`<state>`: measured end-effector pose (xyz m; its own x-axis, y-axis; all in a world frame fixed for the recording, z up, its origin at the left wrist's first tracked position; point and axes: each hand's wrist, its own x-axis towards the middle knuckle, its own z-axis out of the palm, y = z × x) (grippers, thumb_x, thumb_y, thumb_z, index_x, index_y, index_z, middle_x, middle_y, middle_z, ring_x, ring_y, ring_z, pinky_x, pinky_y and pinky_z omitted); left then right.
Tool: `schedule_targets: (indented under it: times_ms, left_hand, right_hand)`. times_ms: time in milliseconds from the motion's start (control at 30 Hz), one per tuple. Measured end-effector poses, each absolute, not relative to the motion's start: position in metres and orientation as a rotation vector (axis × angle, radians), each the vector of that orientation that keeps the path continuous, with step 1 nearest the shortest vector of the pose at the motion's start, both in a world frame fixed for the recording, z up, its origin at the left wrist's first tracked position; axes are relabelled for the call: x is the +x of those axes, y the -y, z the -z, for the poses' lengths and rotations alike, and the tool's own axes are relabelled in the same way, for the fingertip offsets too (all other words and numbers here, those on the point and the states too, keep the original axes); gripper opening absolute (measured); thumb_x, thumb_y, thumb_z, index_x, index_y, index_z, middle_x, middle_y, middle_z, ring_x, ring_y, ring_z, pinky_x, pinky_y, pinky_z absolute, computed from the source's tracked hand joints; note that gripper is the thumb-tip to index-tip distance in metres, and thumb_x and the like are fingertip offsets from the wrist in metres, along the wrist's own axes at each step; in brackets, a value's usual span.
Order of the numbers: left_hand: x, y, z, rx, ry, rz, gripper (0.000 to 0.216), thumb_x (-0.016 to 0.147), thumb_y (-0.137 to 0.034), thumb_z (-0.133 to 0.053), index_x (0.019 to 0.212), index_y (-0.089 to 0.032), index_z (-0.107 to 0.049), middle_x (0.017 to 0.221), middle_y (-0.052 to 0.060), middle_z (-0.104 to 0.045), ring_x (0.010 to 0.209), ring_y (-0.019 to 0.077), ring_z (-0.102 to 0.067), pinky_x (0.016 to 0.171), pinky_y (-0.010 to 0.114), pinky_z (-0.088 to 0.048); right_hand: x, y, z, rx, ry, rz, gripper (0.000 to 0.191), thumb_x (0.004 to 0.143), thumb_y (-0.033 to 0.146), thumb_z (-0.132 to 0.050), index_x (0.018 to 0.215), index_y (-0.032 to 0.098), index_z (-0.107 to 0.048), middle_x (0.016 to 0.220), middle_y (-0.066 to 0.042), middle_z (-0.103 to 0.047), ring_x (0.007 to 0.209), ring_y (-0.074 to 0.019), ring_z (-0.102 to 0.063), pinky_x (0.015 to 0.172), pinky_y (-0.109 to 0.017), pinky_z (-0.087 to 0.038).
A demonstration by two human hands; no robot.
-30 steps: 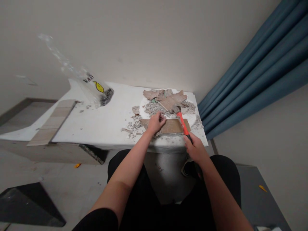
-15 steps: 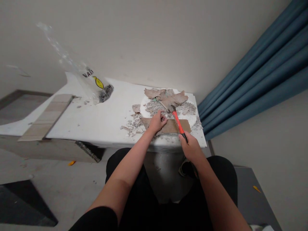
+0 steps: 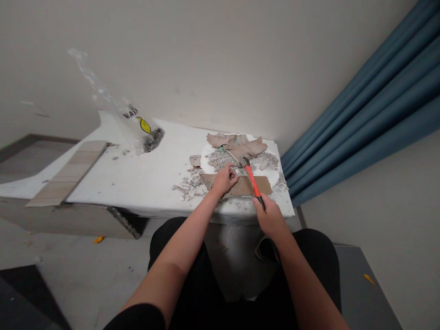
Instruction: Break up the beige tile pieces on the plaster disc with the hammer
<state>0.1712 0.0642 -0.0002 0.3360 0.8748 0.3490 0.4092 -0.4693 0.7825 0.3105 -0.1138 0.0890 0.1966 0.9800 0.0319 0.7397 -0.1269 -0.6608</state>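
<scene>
My right hand is closed round the black grip of an orange-handled hammer. Its head rests on the rubble beside my left fingers. My left hand lies curled on a brown tile slab at the near edge of the white board, fingertips pinched on a small fragment. Behind the hammer head lie larger broken tile pieces and grey crumbs. More chips are scattered left of my left hand.
A clear plastic bag with a yellow print stands at the board's back left. A strip of beige tiles lies along the left end. Blue curtains hang on the right. My black-trousered knees sit under the board's edge.
The hammer head has shifted left and nearer my left hand, and my right hand moved left with it. My left hand stays on the slab.
</scene>
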Motion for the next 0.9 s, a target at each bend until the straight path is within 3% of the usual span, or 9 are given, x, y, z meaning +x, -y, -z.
schedule_targets:
  times_ms: [900]
  left_hand:
    - [0.1740,-0.0664,0.0048,2.056,-1.145,-1.042,0.043,0.082,-0.024,-0.063,0.122,-0.022,-0.047,0.078,-0.003,-0.067,0.072,0.0163,-0.063,0.071,0.029,-0.047]
  right_hand:
    - [0.3170,0.1142,-0.0896,-1.960,1.609,-0.574,0.022,0.095,0.036,-0.044,0.088,0.022,-0.059,0.078,-0.005,-0.063,0.079,-0.0222,-0.058,0.068,-0.028,-0.038]
